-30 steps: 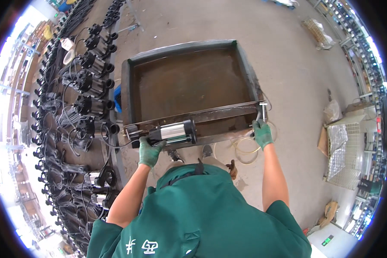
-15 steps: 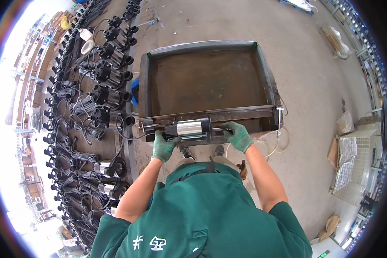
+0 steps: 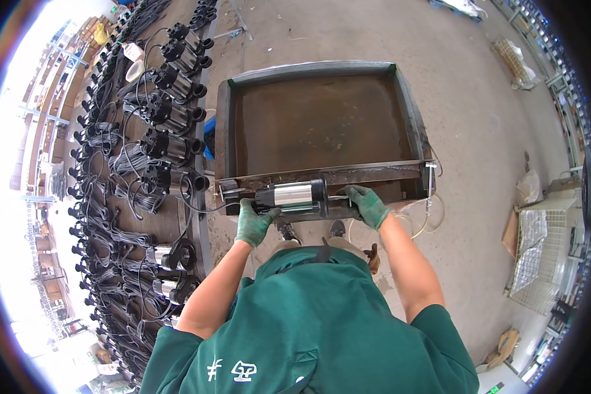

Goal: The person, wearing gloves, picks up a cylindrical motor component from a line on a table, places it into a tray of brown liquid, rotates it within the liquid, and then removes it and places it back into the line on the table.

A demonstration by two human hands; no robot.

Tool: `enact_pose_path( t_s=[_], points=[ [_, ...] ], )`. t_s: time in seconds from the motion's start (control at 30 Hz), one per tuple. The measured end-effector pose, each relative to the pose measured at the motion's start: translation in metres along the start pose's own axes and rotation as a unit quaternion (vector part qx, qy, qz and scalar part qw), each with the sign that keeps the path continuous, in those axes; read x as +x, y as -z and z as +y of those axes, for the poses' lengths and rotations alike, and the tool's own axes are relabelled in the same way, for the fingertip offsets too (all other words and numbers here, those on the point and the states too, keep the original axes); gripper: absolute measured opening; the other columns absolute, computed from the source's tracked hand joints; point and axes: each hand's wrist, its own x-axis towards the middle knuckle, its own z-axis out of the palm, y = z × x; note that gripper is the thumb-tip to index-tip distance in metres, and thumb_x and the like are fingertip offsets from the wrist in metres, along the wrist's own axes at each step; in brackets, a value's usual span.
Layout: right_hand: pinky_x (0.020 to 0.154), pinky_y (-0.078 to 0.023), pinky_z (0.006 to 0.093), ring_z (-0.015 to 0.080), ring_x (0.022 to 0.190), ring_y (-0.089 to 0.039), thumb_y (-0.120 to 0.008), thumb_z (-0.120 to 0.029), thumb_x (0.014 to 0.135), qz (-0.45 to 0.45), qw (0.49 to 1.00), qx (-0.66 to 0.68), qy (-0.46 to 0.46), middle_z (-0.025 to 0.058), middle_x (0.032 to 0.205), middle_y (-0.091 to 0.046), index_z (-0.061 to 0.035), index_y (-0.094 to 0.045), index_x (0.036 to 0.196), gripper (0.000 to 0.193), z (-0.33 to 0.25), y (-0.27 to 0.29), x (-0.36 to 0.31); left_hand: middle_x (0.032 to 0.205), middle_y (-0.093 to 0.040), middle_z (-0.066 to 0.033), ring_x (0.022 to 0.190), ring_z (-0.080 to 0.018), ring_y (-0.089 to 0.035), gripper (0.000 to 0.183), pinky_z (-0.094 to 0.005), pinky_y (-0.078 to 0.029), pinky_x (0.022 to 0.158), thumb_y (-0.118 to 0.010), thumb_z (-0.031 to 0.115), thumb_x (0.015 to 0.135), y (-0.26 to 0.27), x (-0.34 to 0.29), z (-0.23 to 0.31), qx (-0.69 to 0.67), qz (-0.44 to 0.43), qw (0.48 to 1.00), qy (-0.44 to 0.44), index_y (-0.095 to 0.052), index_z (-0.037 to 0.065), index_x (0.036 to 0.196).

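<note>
A pump motor [image 3: 293,196] with a shiny metal body and black ends lies on its side at the front ledge of a water tank [image 3: 222,131]. My left hand [image 3: 253,223], in a green glove, is closed round its black left end, where a black cable [image 3: 207,211] runs off to the left. From the right end a thin metal shaft [image 3: 337,197] sticks out. My gloved right hand [image 3: 368,206] is closed at the shaft's tip, fingers pinched. A thin metal piece shows beside those fingers; its kind is too small to tell.
Shallow brownish water fills the tank behind the ledge. Left of it, several similar pumps [image 3: 167,146] stand in a row with coiled cables [image 3: 131,161]. A fitting with a pale hose [image 3: 429,197] hangs at the tank's right corner. A wire cage [image 3: 538,256] stands farther right.
The view has shifted slightly. My right hand has turned a little at the shaft, and a thin metal piece shows more plainly by its fingers. My left hand keeps its hold.
</note>
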Motion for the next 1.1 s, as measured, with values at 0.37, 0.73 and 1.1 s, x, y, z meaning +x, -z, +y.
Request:
enact_pose_path(
  t_s=[0.37,0.73,1.1],
  points=[
    [0.042,-0.039,0.0308,0.0150,0.042,-0.048,-0.048,-0.059,0.104,0.062,0.994,0.014,-0.093,0.0040,0.067,-0.061,-0.0079,-0.065,0.089,0.056,0.003,-0.004,0.007,0.113,-0.063,-0.0163,0.102,-0.0231,-0.060,0.071,-0.0364,-0.052,0.091,-0.093,0.023,0.076,0.000,-0.005,0.012,-0.047,0.008,0.999,0.007,-0.042,-0.003,0.118],
    [0.067,-0.055,0.0350,0.0226,0.082,-0.070,-0.050,-0.044,0.108,0.054,0.992,-0.107,-0.027,0.0192,0.099,-0.072,-0.0041,-0.062,0.119,0.043,0.006,0.004,0.012,0.110,-0.063,-0.0153,0.100,-0.0223,-0.060,0.069,-0.0362,-0.053,0.090,-0.092,0.023,0.077,0.001,-0.009,0.026,-0.064,0.001,0.997,0.047,-0.043,-0.002,0.119],
    [0.042,-0.036,0.0292,0.0145,0.046,-0.049,-0.056,-0.052,0.103,-0.008,0.998,0.014,-0.056,0.0030,0.061,-0.054,-0.0074,-0.065,0.098,0.046,0.004,0.010,0.007,0.109,-0.064,-0.0143,0.099,-0.0213,-0.061,0.070,-0.0356,-0.053,0.090,-0.092,0.023,0.078,-0.002,-0.007,0.019,-0.045,0.005,0.998,0.034,-0.043,-0.002,0.121]
  ],
)
